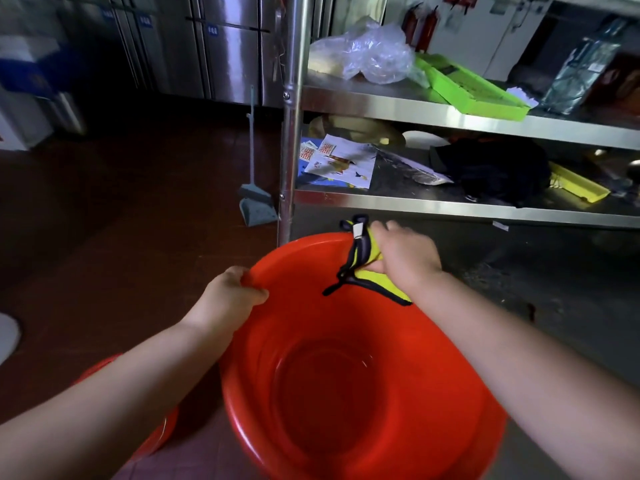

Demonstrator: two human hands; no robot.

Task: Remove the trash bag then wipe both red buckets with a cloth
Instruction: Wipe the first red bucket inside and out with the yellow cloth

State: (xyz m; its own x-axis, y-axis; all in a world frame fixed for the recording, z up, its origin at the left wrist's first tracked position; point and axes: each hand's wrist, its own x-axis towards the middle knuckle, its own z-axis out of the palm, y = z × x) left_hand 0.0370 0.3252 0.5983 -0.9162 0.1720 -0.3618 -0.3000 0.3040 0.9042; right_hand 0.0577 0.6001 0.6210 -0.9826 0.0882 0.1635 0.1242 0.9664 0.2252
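Right hand grips a yellow cloth with dark trim, fingers curled round it, pressed to the far inner wall of the red bucket just below the rim. Left hand pinches the bucket's left rim, thumb inside, fingers outside. Bucket tilted toward the camera, interior bare and glossy. Second red bucket partly visible under the left forearm, low left. Steel shelving directly behind, holding a green tray and crumpled clear plastic. Dustpan leans by the shelf post.
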